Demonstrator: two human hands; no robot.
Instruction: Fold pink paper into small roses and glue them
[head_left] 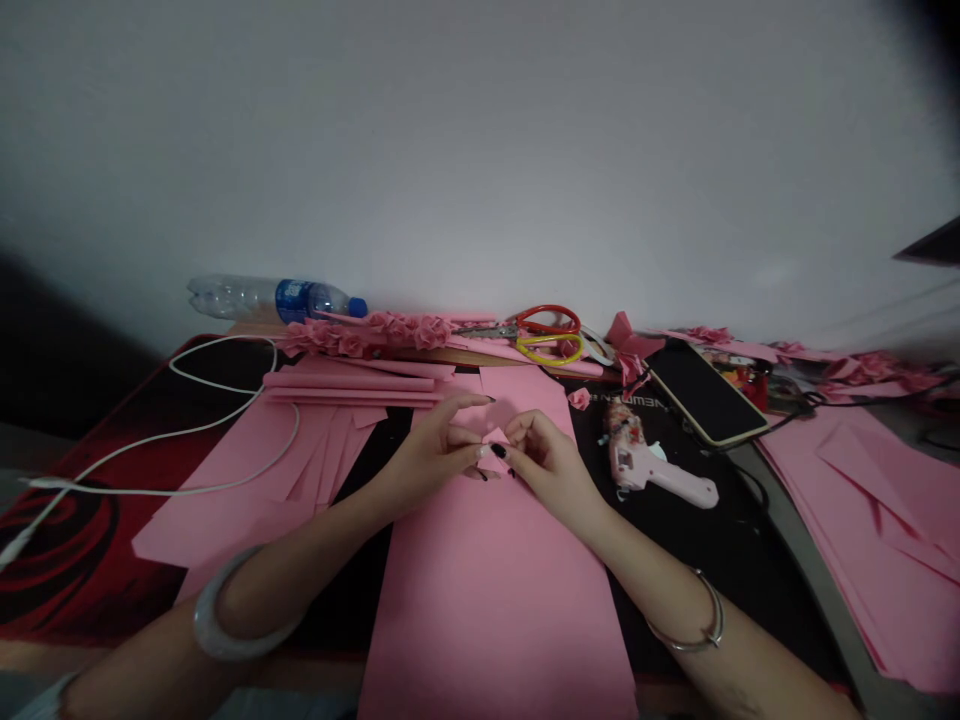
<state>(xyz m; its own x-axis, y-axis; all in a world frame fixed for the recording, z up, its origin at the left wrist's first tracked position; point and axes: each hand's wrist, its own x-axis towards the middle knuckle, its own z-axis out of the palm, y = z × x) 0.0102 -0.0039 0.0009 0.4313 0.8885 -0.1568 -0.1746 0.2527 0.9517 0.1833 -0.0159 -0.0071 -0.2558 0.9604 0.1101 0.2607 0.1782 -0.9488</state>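
Note:
Between my two hands is a small piece of folded pink paper (495, 452), pinched from both sides. My left hand (450, 440) grips its left edge with thumb and fingers, the index finger stretched out above. On the other side my right hand (541, 450) presses its thumb and fingers on the paper; its far fingertips are partly hidden. Below both hands lies a large pink paper sheet (499, 610). A small pink paper flower (579, 399) rests just beyond my right hand, and a pink glue gun (656, 465) lies to its right.
Rolled pink paper (352, 385), a plastic bottle (277, 298), paper flowers (409, 330) and red-and-yellow-handled scissors (551, 335) line the back by the wall. A phone (705, 390) lies at right, near a stack of pink sheets (862, 520). A white cable (187, 490) crosses the left side.

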